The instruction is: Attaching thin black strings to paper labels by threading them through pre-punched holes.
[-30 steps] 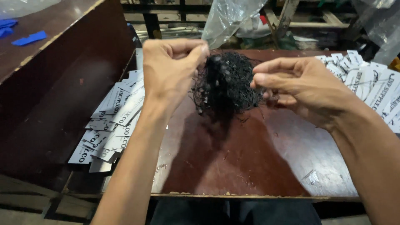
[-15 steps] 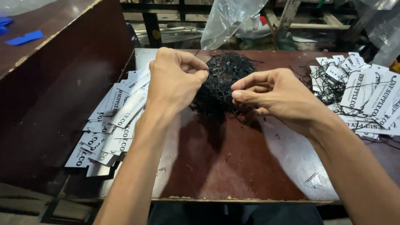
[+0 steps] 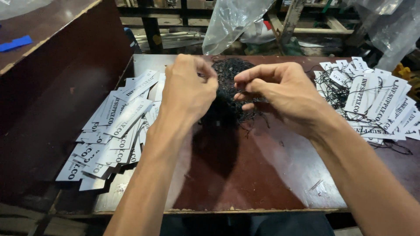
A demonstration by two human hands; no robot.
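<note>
A tangled bundle of thin black strings (image 3: 229,94) lies at the middle of a dark brown table (image 3: 245,175). My left hand (image 3: 188,89) is closed on the bundle's left side, its fingers curled into the strings. My right hand (image 3: 280,89) pinches strands between thumb and forefinger at the bundle's right side. A fanned pile of white paper tags (image 3: 116,126) with dark print lies left of my left arm. A second pile of white tags with black strings attached (image 3: 376,102) lies to the right of my right hand.
A tall dark wooden panel (image 3: 57,96) rises along the table's left side, with blue tape (image 3: 15,43) on top. Clear plastic bags (image 3: 234,19) hang behind the table, over wooden frames and clutter. The table's front edge (image 3: 210,210) is near my body.
The string bundle has come down from a raised position toward the table. My two hands have drawn closer together over it, and my right hand now pinches strands.
</note>
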